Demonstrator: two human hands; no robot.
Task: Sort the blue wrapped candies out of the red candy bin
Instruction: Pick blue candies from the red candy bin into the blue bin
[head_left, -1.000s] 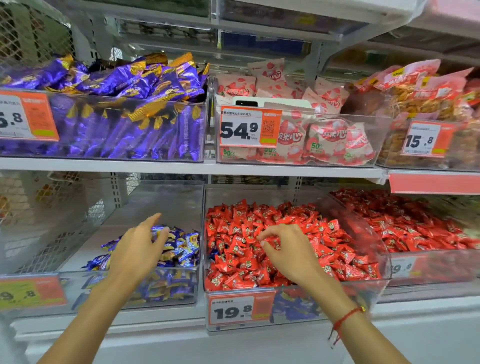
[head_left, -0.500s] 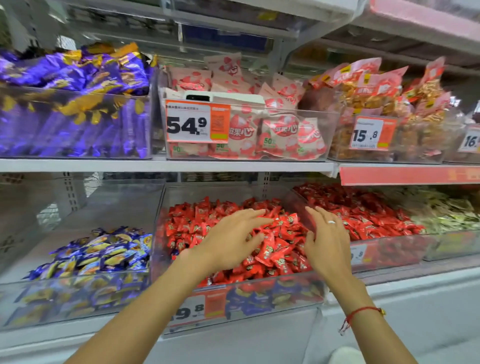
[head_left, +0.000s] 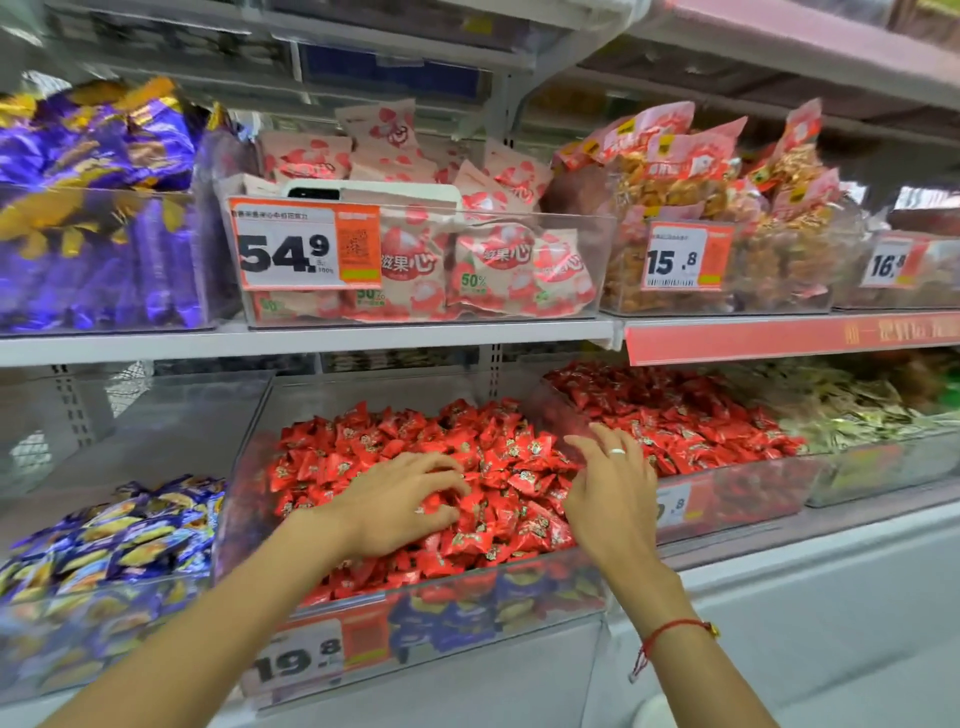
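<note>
Shop shelf: I see left hand (head_left: 400, 501) clawing loose into red candy bin (head_left: 441, 587), right hand (head_left: 610, 486) flat, both empty, probably digging for blue candies (head_left: 447, 621) buried underneath.

You see red wrapped candies (head_left: 498, 467) with small pale prints filling the clear bin (head_left: 519, 587); blue-and-yellow wrapped candies (head_left: 130, 530) lie left. A red string bracelet (head_left: 670, 631) circles your wrist, and the price tag (head_left: 306, 249) is white and orange.
</note>
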